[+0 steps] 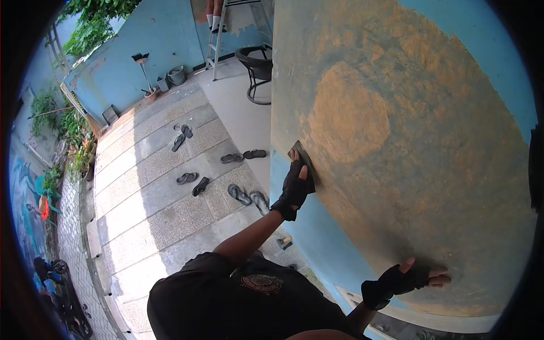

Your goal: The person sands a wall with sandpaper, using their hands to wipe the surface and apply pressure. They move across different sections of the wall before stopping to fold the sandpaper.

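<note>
My left hand [292,187], in a black fingerless glove, is pressed against the wall with its fingers closed over a dark, thin sheet that looks like sandpaper [306,164]. The sheet lies against the left edge of a patched area [413,153], tan and grey over light blue paint. Lower right, my right hand [402,277] wears a matching glove. Its thumb and fingers are spread on or close to the patched surface, holding nothing. A round, lighter tan patch [351,113] shows above my hands.
Flip-flops [239,194] are scattered over the paved floor [170,226]. A dark chair [258,68] and a stepladder [215,48] with a person's legs [214,14] stand farther back. A broom [144,73] and buckets [177,75] are by the far blue wall.
</note>
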Demonstrator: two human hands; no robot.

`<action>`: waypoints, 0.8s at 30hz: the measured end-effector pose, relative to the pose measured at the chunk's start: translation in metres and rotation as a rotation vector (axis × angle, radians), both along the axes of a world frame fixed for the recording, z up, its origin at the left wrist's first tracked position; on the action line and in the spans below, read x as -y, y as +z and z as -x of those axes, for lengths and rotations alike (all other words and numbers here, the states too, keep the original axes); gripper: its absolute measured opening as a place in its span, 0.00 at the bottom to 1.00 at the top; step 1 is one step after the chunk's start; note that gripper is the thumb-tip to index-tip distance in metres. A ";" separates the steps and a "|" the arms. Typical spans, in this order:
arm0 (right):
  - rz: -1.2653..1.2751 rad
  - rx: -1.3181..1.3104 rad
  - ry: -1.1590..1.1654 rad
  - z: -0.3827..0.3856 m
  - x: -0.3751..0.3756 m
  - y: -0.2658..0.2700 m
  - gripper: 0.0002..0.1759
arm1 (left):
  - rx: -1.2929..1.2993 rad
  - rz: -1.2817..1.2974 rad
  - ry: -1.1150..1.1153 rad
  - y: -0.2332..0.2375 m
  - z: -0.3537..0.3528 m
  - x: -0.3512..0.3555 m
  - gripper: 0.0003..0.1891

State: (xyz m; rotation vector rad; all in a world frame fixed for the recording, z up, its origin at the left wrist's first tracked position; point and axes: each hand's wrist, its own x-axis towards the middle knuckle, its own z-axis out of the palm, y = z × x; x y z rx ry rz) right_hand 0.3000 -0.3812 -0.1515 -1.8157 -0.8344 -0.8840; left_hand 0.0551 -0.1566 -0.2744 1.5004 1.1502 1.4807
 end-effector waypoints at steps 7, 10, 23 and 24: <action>0.082 0.024 -0.072 -0.002 0.002 -0.004 0.59 | -0.024 -0.043 -0.047 -0.007 -0.042 0.034 0.40; 0.090 0.024 -0.035 -0.004 0.005 -0.005 0.58 | -0.118 0.022 -0.057 -0.016 -0.036 0.017 0.41; 0.152 -0.148 0.127 0.020 0.041 0.032 0.50 | 0.288 0.085 -0.156 0.008 -0.027 0.004 0.43; 0.060 -0.228 0.141 0.025 0.043 0.032 0.47 | 0.243 0.081 -0.114 0.002 -0.024 -0.003 0.43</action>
